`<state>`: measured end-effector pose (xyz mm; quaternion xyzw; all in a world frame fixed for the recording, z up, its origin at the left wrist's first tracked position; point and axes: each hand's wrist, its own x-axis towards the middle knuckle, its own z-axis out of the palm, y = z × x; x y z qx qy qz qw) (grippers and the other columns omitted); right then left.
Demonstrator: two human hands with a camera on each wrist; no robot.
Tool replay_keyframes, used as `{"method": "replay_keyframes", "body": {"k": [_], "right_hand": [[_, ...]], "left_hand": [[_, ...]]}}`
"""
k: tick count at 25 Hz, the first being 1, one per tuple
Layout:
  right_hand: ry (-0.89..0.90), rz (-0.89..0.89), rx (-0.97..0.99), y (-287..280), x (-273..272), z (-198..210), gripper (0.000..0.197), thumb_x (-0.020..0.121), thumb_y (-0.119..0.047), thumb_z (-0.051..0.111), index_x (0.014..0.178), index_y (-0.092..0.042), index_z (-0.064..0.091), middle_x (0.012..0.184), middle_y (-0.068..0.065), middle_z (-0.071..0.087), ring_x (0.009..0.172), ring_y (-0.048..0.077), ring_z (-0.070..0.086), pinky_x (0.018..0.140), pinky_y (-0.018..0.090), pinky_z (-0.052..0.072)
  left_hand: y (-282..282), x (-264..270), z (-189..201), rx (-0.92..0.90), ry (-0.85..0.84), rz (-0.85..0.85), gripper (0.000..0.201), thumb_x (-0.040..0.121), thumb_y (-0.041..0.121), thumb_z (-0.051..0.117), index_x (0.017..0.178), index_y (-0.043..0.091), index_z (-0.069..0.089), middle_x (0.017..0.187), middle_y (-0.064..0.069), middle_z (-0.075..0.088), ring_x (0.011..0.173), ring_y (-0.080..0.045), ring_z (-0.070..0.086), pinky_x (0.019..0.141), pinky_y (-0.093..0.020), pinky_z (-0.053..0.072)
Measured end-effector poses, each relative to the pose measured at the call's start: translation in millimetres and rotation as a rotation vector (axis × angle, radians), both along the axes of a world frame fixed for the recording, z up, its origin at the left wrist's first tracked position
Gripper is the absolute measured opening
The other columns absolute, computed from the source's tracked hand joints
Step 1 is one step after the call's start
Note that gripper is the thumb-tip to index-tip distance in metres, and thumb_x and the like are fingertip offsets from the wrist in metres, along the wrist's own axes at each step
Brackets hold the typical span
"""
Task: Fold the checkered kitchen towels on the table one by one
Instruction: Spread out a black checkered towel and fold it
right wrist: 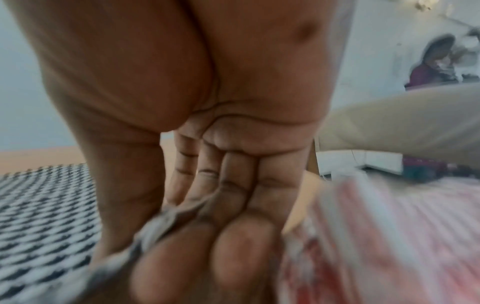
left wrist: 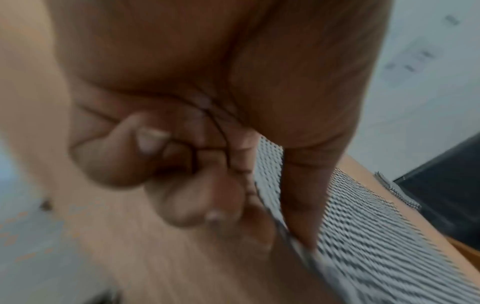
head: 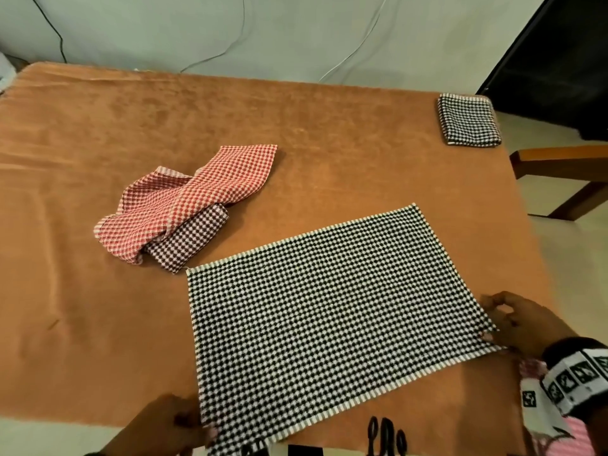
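Note:
A black-and-white checkered towel (head: 329,311) lies spread flat on the near right part of the brown table (head: 131,126). My left hand (head: 184,422) pinches its near left corner at the table's front edge; the left wrist view shows the cloth (left wrist: 363,236) held between thumb and fingers. My right hand (head: 513,320) pinches the near right corner, with the cloth (right wrist: 52,205) gripped between thumb and fingers in the right wrist view. A crumpled red checkered towel (head: 184,199) lies mid-table over a dark maroon checkered one (head: 187,241). A folded black-and-white towel (head: 468,120) sits at the far right corner.
A wooden chair (head: 566,172) stands just off the table's right side. Cables (head: 230,44) hang along the pale wall behind. Bare tabletop stretches across the left and far side. A dark doorway (head: 559,60) is at the upper right.

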<state>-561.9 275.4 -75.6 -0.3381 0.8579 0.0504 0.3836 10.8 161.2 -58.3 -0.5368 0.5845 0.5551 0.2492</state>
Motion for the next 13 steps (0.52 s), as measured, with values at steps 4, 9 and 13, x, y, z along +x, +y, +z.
{"method": "replay_keyframes", "body": {"k": [4,9,13], "right_hand": [[0.248,0.085,-0.162,-61.9,2.8,11.1,0.031,0.083,-0.032,0.071,0.111,-0.025,0.061,0.099,0.007,0.069,0.079,0.023,0.060,0.067,0.029,0.044],[0.177,0.029,-0.380,-173.2,15.2,-6.3,0.045,0.091,-0.037,0.063,0.129,-0.012,0.057,0.122,0.016,0.065,0.109,0.036,0.059,0.093,0.039,0.046],[0.180,-0.037,-0.372,-213.3,30.0,-18.3,0.041,0.087,-0.036,0.071,0.117,-0.009,0.066,0.119,0.013,0.068,0.110,0.034,0.060,0.094,0.033,0.046]], "left_hand": [[-62.4,12.9,-8.4,-0.624,-0.206,0.190,0.020,0.079,0.046,0.077,0.083,0.027,0.069,0.081,0.004,0.071,0.076,-0.017,0.065,0.072,-0.032,0.051],[-141.3,-34.6,-38.6,-0.743,-0.168,0.404,0.023,0.081,0.042,0.077,0.087,0.022,0.070,0.090,-0.003,0.070,0.092,-0.028,0.064,0.082,-0.035,0.047],[-150.1,-46.7,-52.3,-0.780,-0.144,0.522,0.019,0.078,0.037,0.081,0.074,0.021,0.073,0.083,-0.001,0.071,0.089,-0.025,0.066,0.080,-0.034,0.048]]}}
